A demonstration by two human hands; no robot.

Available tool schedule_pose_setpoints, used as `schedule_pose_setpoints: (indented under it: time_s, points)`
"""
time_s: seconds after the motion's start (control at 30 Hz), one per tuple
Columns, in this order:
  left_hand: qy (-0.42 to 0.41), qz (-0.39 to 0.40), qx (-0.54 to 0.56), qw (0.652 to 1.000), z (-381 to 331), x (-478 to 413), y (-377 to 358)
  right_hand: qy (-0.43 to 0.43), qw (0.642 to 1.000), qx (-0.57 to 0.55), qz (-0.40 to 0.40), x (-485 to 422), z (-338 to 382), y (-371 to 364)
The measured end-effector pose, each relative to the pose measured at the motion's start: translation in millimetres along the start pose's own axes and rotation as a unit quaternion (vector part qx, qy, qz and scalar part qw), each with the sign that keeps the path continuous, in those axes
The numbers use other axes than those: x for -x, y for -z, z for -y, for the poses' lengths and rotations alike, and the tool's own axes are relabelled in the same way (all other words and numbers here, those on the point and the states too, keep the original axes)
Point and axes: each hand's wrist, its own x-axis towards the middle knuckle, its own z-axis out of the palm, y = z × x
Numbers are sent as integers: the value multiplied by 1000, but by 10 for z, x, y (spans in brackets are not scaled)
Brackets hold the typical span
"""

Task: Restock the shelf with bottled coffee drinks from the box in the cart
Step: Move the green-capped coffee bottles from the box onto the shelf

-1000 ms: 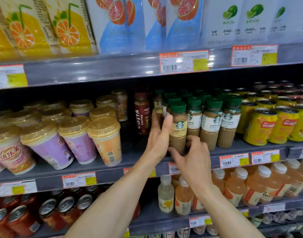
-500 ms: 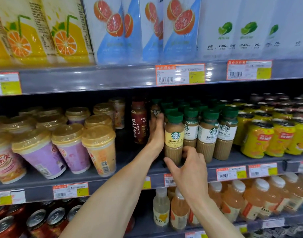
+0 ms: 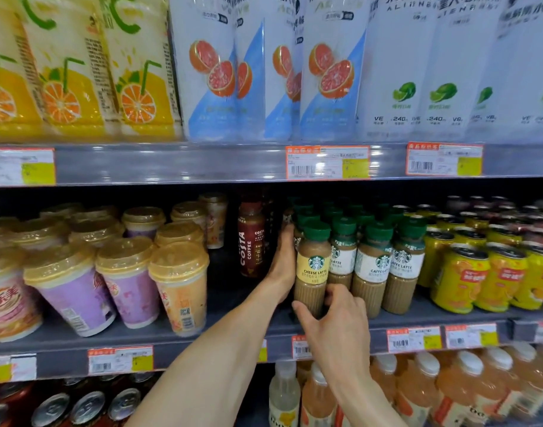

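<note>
Seating green-capped, yellow-labelled plastic coffee bottle at grey shelf front, just right of dark red Costa bottle | left hand flat against its side | right hand pinching its base | risk: skewed push likely topples neighbouring white-labelled latte bottles.

Bright overhead light, glare on shelf rail, soft blur, bowed edges

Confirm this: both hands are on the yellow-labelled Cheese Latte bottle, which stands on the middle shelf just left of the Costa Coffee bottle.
Wrong side. The head view shows the Cheese Latte bottle standing right of the Costa Coffee bottle, not left. The rest holds: left hand flat along its side, right hand gripping its base, on the middle shelf.
</note>
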Motion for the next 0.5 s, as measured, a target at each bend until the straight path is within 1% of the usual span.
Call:
schedule_pose_setpoints:
  time_s: [0.13,0.27,0.37,0.5]
  points:
    - [16,7,52,999,30,-4,4,4,1000,-2,10,-2,0,7]
    - [19,7,71,997,44,-16,56,0,1000,-11,15,12,33,-13]
    - [16,1,98,995,3,-1,43,-8,1000,-17,7,14,52,-34]
    - [6,-8,105,994,-26,58,-13,-6,1000,-12,-10,29,58,-71]
